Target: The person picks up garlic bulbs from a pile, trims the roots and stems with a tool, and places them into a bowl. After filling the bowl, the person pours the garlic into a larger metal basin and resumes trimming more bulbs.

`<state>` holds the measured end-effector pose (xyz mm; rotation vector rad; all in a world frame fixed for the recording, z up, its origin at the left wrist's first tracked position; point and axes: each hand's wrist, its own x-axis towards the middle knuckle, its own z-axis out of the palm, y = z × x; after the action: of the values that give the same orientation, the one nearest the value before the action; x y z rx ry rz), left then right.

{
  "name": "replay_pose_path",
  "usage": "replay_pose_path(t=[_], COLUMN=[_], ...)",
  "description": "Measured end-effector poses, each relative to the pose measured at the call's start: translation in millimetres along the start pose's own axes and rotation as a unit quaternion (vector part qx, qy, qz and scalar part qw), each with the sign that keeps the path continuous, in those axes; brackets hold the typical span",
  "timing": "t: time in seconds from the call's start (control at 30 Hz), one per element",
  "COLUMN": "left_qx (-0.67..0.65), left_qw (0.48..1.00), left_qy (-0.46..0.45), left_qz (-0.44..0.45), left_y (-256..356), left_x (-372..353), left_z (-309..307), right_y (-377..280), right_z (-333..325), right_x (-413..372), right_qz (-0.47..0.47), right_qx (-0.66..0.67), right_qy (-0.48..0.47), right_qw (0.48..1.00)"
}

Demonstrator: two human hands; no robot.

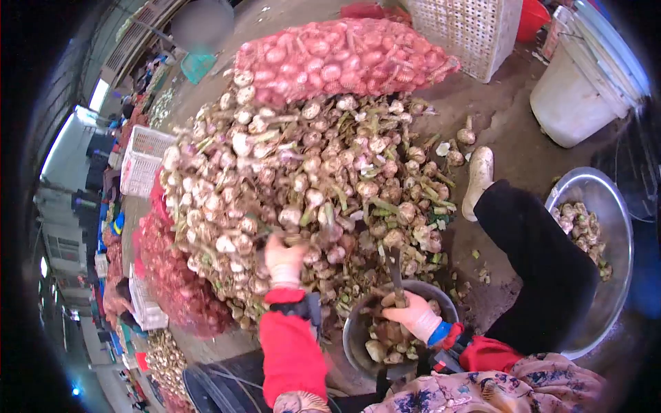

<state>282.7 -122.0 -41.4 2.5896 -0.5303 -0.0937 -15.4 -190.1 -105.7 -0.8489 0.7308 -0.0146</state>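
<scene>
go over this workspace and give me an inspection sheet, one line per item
surface: floor dirty, scraps scattered about
job's things: garlic pile; trimmed bulbs in small metal bowl, more in large basin
clutter: red mesh sack behind pile, another sack to its left
hands: left hand at the pile, blurred, grip unclear; right hand holds bladed tool by the small bowl
cables: thin strands at lower left, cannot tell if cables
surroundings: white crate, pale bucket
</scene>
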Motion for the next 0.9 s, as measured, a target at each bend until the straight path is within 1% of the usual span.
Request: replay_pose_path(t=[0.07, 0.1, 0.13, 0.2, 0.27, 0.33, 0.4, 0.43, 0.47, 0.5, 0.53, 0.57, 0.6, 0.63, 0.67, 0.7, 0.73, 0.77, 0.8, 0.83, 0.87, 0.9], left_qx=[-0.103, -0.159, -0.215, -0.261, -0.257, -0.191, -0.157, -0.023, 0.113, 0.157, 0.199, 0.198, 0.293, 0.376, 0.259, 0.293, 0.178, -0.017, -0.043, -0.061, -0.071, -0.001], left_qw=[0.990, 0.982, 0.969, 0.952, 0.928, 0.921, 0.840, 0.869, 0.870, 0.835, 0.780, 0.784, 0.820, 0.824, 0.882, 0.914, 0.947, 0.969, 0.971, 0.984, 0.989, 0.999], left_qy=[0.093, 0.100, 0.110, 0.157, 0.257, 0.293, 0.428, 0.336, 0.233, 0.117, -0.003, -0.006, 0.116, 0.234, 0.236, 0.224, 0.238, 0.214, 0.214, 0.151, 0.109, 0.007], left_qz=[0.008, 0.025, 0.044, 0.015, -0.077, -0.171, -0.295, -0.363, -0.420, -0.515, -0.594, -0.588, -0.478, -0.354, -0.315, -0.169, -0.123, -0.124, -0.096, -0.066, -0.068, -0.035], left_y=[-4.0, -16.5, -27.9, -26.3, -65.5, -145.5, -143.9, -195.4, -240.0, -205.1, -168.8, -170.0, -172.0, -159.7, -155.2, -154.9, -137.3, -120.7, -92.2, -72.0, -46.7, -68.9], left_x=[-40.8, -67.7, -99.6, -169.2, -243.1, -327.8, -389.4, -445.6, -484.2, -479.4, -468.4, -458.6, -451.3, -438.0, -409.0, -378.9, -336.9, -298.3, -265.6, -234.1, -207.7, -179.5], left_z=[-65.9, -100.5, -134.8, -200.7, -252.1, -287.1, -266.6, -258.8, -251.5, -240.8, -229.9, -228.5, -226.5, -225.7, -239.8, -247.3, -247.2, -239.7, -221.0, -198.9, -169.8, -135.5], right_y=[15.3, 9.4, 10.9, 23.3, 23.5, 23.2, 10.2, 8.0, 6.6, 5.8, 6.6, 8.6, 10.1, 10.0, 9.9, 7.0, 5.9, 18.9, 19.2, 16.9, 15.5, 16.1], right_z=[-1.7, 3.1, 2.0, 1.2, 1.3, -6.3, 0.3, 0.6, 0.4, 0.3, -0.2, -1.6, -3.5, -4.0, -3.1, 0.3, 2.0, -1.9, -1.7, 0.2, 1.8, 2.3], right_x=[2.8, -2.2, -2.0, 0.8, -3.7, -4.9, -16.1, -18.3, -20.3, -21.9, -22.4, -21.6, -20.4, -19.9, -20.1, -21.6, -21.2, -14.0, -13.9, -14.2, -13.7, -11.9], right_qz=[0.000, 0.010, 0.006, -0.016, -0.026, 0.009, 0.010, 0.006, 0.017, 0.028, 0.024, 0.004, -0.015, -0.012, -0.011, 0.010, 0.030, 0.010, 0.010, 0.003, -0.004, -0.003], right_qx=[-0.003, 0.076, 0.059, 0.105, 0.115, 0.041, 0.000, -0.001, -0.002, -0.002, 0.001, -0.011, -0.024, -0.054, -0.056, -0.034, -0.010, 0.032, 0.035, 0.016, -0.004, 0.000], right_qy=[0.008, -0.006, -0.024, -0.033, -0.032, -0.044, -0.014, -0.015, -0.013, -0.011, -0.008, -0.019, -0.030, -0.023, -0.022, -0.025, -0.027, -0.042, -0.038, -0.036, -0.033, -0.026], right_qw=[1.000, 0.997, 0.998, 0.994, 0.993, 0.998, 1.000, 1.000, 1.000, 1.000, 1.000, 1.000, 0.999, 0.998, 0.998, 0.999, 0.999, 0.999, 0.999, 0.999, 0.999, 1.000])
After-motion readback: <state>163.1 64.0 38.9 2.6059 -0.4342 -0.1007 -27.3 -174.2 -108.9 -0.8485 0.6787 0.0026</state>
